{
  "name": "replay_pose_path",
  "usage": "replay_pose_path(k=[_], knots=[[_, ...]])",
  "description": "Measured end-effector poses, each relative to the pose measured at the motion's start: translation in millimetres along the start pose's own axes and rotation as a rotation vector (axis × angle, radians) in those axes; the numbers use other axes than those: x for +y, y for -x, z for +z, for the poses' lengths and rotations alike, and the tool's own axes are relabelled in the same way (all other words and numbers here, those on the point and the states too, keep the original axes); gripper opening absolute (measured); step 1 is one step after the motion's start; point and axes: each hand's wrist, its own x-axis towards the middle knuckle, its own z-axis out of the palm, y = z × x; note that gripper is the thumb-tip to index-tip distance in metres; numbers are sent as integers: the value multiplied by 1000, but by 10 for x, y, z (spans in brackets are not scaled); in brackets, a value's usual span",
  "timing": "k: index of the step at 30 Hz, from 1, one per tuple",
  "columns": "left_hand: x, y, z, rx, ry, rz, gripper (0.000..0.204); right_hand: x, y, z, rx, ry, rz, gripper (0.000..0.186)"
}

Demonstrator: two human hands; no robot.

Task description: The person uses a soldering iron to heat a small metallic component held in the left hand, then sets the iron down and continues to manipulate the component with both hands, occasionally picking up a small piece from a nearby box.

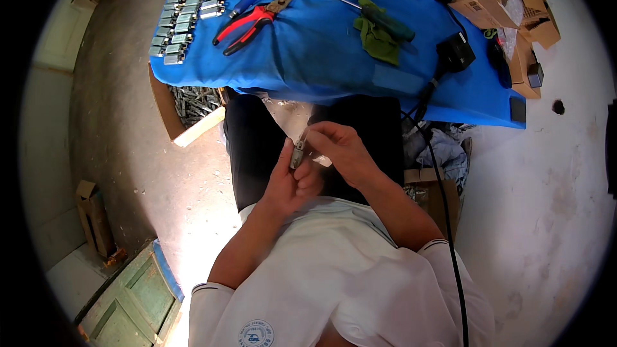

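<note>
Fingers of the left hand [289,183] are closed round a small metal part [297,157], thumb laid along its side, and there it sits, tilted, just short of the near edge of the blue-covered surface [305,54]. Right hand [344,149] is in close at the upper end, fingers bent together as in a pinch, but blur hides whether they grip anything: cannot tell. What does this call for? A firm, quiet left hold, I'd say, with the upper end kept clear of the thumb, and small moves from the right fingertips alone; if both hands push, the part could roll and drop short of the surface. Red-handled pliers [260,14] lie on the surface's left half, beside the rows of metal parts [183,27], handy should bare fingers prove too weak; a long screwdriver [385,22] lies right of the surface's middle.
</note>
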Motion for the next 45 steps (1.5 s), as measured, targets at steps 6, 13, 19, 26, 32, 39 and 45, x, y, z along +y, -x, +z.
replay_pose_path(k=[6, 13, 19, 26, 32, 39, 45], knots=[[-20, -6, -25, -2, -48, 7, 59, -1, -19, 1, 18, 19, -7, 21], [-49, 10, -34, 2, -179, 44, 59, -19, 10, -53, -76, -66, 10, 16], [-126, 35, 5, 62, -284, 29, 59, 21, 46, -190, -132, -138, 100, 16], [-112, 36, -54, 101, -235, -4, 59, -43, 121, -151, -17, 234, -116, 18], [-106, 9, -25, 99, -333, 56, 58, -62, 149, -176, -27, 149, -21, 14], [-78, 11, 6, 122, -400, 122, 56, 59, 233, -180, 11, -18, -95, 15], [-98, -15, -20, 78, -496, 159, 55, 132, 255, -198, 71, -142, -47, 14]])
